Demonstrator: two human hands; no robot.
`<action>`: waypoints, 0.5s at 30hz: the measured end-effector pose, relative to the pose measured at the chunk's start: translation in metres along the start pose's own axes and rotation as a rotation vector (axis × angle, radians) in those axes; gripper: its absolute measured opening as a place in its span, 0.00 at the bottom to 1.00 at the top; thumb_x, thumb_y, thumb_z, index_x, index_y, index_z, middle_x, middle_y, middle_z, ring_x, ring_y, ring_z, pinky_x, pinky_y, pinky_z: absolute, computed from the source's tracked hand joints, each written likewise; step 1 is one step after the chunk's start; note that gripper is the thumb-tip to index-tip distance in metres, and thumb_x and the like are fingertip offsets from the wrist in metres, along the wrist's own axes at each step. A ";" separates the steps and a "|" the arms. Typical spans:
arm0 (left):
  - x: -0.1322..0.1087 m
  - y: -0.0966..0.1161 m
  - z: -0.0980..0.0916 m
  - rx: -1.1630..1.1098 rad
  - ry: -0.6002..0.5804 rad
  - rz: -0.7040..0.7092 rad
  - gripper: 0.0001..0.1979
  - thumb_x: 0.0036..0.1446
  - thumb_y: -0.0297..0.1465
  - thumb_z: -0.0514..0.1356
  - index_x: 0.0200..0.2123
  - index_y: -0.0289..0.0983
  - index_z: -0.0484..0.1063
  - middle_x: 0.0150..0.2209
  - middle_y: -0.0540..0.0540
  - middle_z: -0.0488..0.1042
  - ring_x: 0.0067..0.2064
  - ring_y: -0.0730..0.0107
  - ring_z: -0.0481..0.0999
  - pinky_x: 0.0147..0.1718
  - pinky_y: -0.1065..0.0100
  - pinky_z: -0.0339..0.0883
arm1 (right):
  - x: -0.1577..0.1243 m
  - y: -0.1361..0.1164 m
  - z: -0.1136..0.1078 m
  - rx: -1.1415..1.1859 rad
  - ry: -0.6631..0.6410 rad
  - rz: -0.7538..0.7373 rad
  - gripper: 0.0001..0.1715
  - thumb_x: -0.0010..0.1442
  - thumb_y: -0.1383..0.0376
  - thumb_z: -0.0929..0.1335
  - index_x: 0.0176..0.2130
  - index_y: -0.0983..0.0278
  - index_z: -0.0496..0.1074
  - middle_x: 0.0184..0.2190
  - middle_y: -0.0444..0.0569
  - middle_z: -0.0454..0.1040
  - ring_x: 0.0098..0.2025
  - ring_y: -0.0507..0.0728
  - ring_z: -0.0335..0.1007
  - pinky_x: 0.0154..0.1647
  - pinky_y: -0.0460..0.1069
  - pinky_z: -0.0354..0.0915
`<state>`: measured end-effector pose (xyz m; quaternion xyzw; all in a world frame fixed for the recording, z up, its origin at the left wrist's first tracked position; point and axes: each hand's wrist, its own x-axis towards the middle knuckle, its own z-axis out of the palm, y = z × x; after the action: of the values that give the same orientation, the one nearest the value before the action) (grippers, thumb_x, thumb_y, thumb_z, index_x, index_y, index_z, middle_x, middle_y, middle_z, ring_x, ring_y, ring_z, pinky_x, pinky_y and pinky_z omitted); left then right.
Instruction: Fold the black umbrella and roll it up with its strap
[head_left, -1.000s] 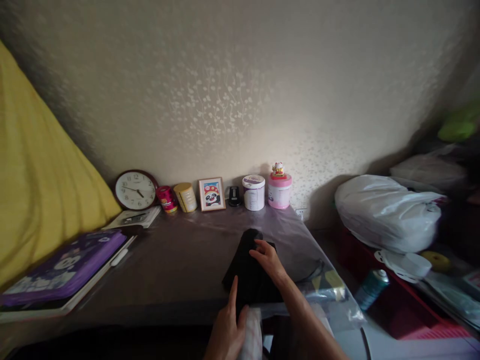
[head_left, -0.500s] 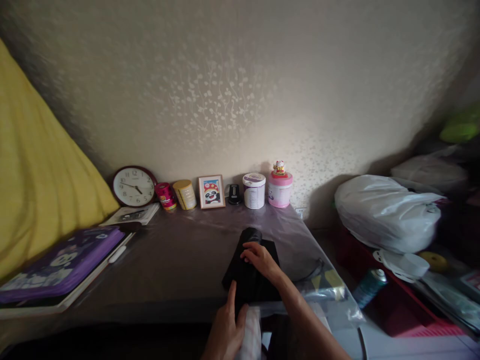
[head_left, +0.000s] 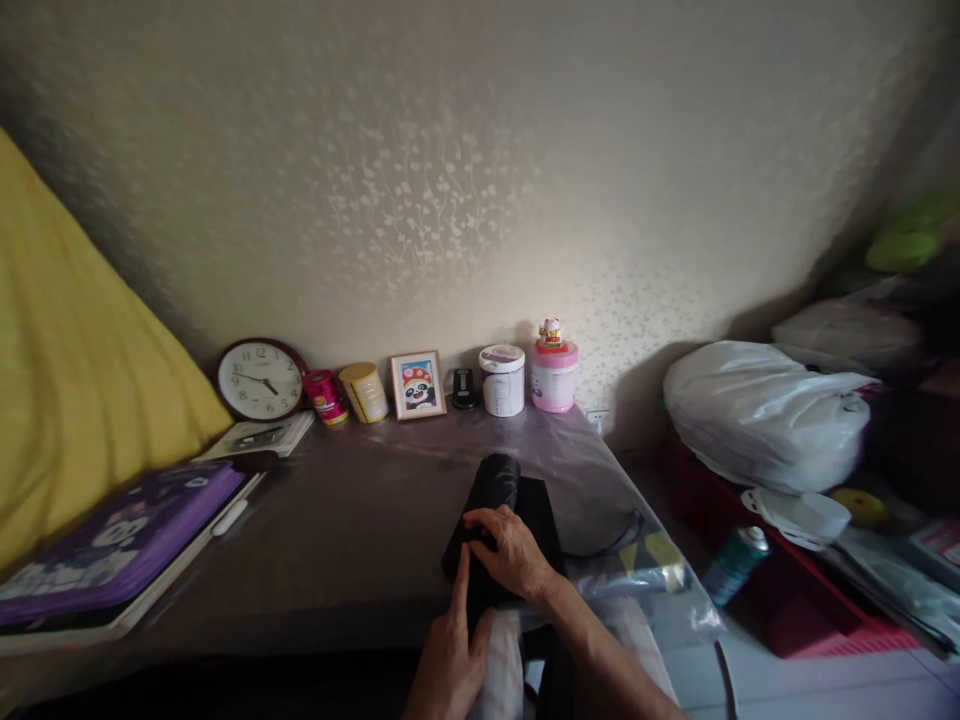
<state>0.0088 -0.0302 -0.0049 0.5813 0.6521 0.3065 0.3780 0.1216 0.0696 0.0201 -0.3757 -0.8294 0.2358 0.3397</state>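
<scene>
A folded black cloth (head_left: 499, 490) lies on the dark table (head_left: 360, 520) under a clear plastic cover, near the front edge. My right hand (head_left: 506, 550) rests palm down on the cloth, fingers curled over its left side. My left hand (head_left: 454, 655) is at the front edge, forefinger stretched out and touching the cloth's near left corner, the other fingers curled beside a white checked cloth (head_left: 504, 665).
Along the wall stand a clock (head_left: 259, 380), a red tin (head_left: 324, 397), a yellow can (head_left: 364, 392), a panda picture (head_left: 417, 385), a white jar (head_left: 502, 380) and a pink jar (head_left: 554, 375). A purple book (head_left: 112, 540) lies left. White bags (head_left: 765, 415) fill a red crate right.
My right hand has slid back along the black cloth toward me and to the left. The left hand has stayed at the front edge.
</scene>
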 end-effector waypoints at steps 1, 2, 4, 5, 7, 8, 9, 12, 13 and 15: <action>0.001 -0.001 0.000 0.004 -0.004 0.006 0.34 0.59 0.32 0.49 0.65 0.34 0.36 0.57 0.38 0.65 0.54 0.62 0.70 0.50 0.69 0.61 | -0.002 0.000 -0.001 0.017 -0.003 -0.011 0.18 0.52 0.72 0.65 0.43 0.60 0.70 0.38 0.45 0.76 0.39 0.55 0.69 0.44 0.51 0.64; 0.001 -0.001 0.000 0.001 0.000 0.013 0.33 0.59 0.32 0.49 0.64 0.35 0.38 0.56 0.39 0.66 0.54 0.62 0.69 0.51 0.68 0.60 | -0.004 -0.001 -0.002 0.044 -0.002 -0.024 0.17 0.54 0.72 0.64 0.43 0.59 0.71 0.38 0.45 0.76 0.39 0.55 0.69 0.45 0.51 0.65; 0.002 -0.002 -0.001 -0.014 0.016 0.014 0.33 0.59 0.32 0.50 0.64 0.35 0.40 0.55 0.39 0.68 0.55 0.61 0.68 0.52 0.66 0.60 | -0.009 0.000 -0.005 0.111 0.030 -0.056 0.15 0.58 0.71 0.62 0.43 0.59 0.70 0.39 0.45 0.76 0.42 0.53 0.69 0.46 0.50 0.65; 0.001 -0.001 -0.001 -0.024 0.017 0.009 0.33 0.59 0.33 0.50 0.64 0.36 0.40 0.54 0.40 0.69 0.55 0.61 0.68 0.52 0.66 0.60 | -0.012 0.001 -0.007 0.133 0.063 -0.074 0.15 0.60 0.71 0.60 0.43 0.59 0.70 0.40 0.46 0.75 0.43 0.53 0.69 0.47 0.49 0.64; -0.001 0.002 -0.002 -0.035 0.009 -0.014 0.33 0.59 0.34 0.50 0.64 0.37 0.39 0.51 0.41 0.72 0.54 0.62 0.69 0.53 0.64 0.60 | -0.015 0.005 -0.010 0.121 0.129 -0.118 0.15 0.61 0.71 0.59 0.43 0.60 0.70 0.41 0.47 0.75 0.45 0.53 0.68 0.48 0.50 0.63; -0.001 0.003 -0.003 -0.038 0.005 -0.026 0.33 0.59 0.34 0.50 0.64 0.37 0.39 0.50 0.42 0.73 0.54 0.62 0.70 0.53 0.63 0.60 | -0.015 0.009 -0.011 0.089 0.148 -0.141 0.15 0.62 0.71 0.59 0.43 0.60 0.70 0.41 0.48 0.74 0.46 0.53 0.68 0.49 0.51 0.63; -0.002 0.005 -0.003 -0.041 0.005 -0.036 0.33 0.59 0.34 0.50 0.64 0.37 0.40 0.49 0.43 0.74 0.53 0.62 0.70 0.54 0.63 0.60 | -0.014 0.014 -0.012 0.046 0.154 -0.160 0.15 0.61 0.71 0.59 0.43 0.60 0.70 0.42 0.48 0.74 0.47 0.54 0.67 0.49 0.52 0.62; -0.003 0.007 -0.004 -0.041 0.021 -0.028 0.32 0.59 0.35 0.50 0.64 0.37 0.41 0.50 0.43 0.74 0.55 0.63 0.69 0.55 0.64 0.59 | -0.001 0.033 -0.012 -0.086 0.153 -0.172 0.15 0.61 0.71 0.60 0.43 0.60 0.71 0.45 0.49 0.73 0.49 0.56 0.65 0.51 0.55 0.61; -0.003 0.006 -0.004 -0.041 0.027 -0.009 0.32 0.59 0.35 0.50 0.64 0.37 0.42 0.52 0.43 0.71 0.56 0.64 0.68 0.55 0.65 0.59 | 0.006 0.040 -0.012 -0.125 0.158 -0.160 0.16 0.61 0.71 0.59 0.43 0.60 0.71 0.47 0.49 0.73 0.50 0.57 0.64 0.51 0.55 0.60; -0.002 0.004 -0.004 -0.041 0.036 0.042 0.31 0.60 0.34 0.49 0.64 0.36 0.42 0.57 0.42 0.65 0.58 0.66 0.64 0.56 0.67 0.56 | 0.020 0.054 -0.014 -0.191 0.178 -0.115 0.17 0.61 0.72 0.59 0.45 0.60 0.71 0.48 0.50 0.72 0.51 0.57 0.64 0.51 0.56 0.60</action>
<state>0.0081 -0.0319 0.0008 0.5812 0.6401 0.3381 0.3716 0.1471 0.1194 0.0023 -0.3775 -0.8347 0.1018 0.3878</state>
